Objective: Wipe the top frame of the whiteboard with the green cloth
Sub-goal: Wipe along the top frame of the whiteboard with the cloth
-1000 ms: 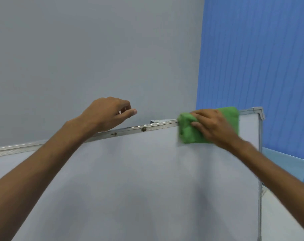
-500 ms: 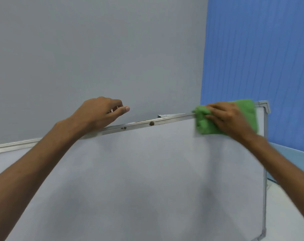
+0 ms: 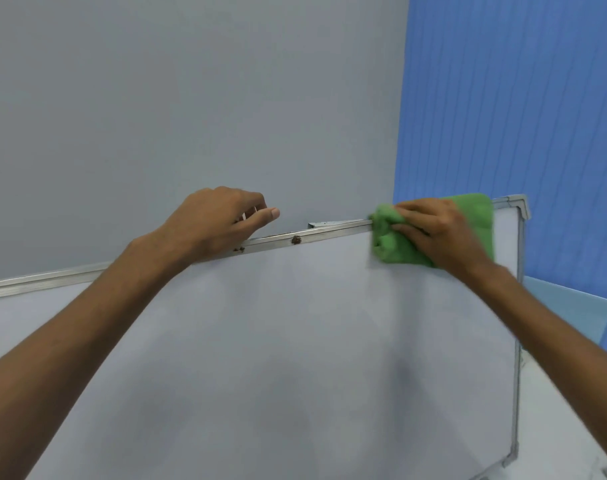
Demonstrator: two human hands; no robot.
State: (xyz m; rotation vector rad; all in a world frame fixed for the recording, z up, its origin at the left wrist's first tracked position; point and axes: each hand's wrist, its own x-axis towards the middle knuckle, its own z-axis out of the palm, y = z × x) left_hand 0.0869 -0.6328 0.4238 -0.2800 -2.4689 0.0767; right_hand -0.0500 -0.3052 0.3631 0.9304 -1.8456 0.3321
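A whiteboard (image 3: 295, 341) leans in front of a grey wall, and its metal top frame (image 3: 330, 232) slopes up to the right. My right hand (image 3: 437, 233) presses a green cloth (image 3: 392, 245) over the top frame close to the right corner (image 3: 518, 204). The cloth drapes over the rail and down onto the board face. My left hand (image 3: 219, 223) grips the top frame near its middle, fingers curled behind the rail and thumb pointing right. Dark rusty screw spots (image 3: 296, 240) show on the rail between my hands.
The grey wall (image 3: 191, 98) stands behind the board, and a blue ribbed wall (image 3: 520, 98) is to the right. A pale blue panel (image 3: 572, 313) sticks out behind the board's right edge. A small metal bracket (image 3: 326, 223) sits behind the rail.
My right hand first slid the cloth right along the frame toward the corner, then back slightly left. My left hand kept its hold on the rail.
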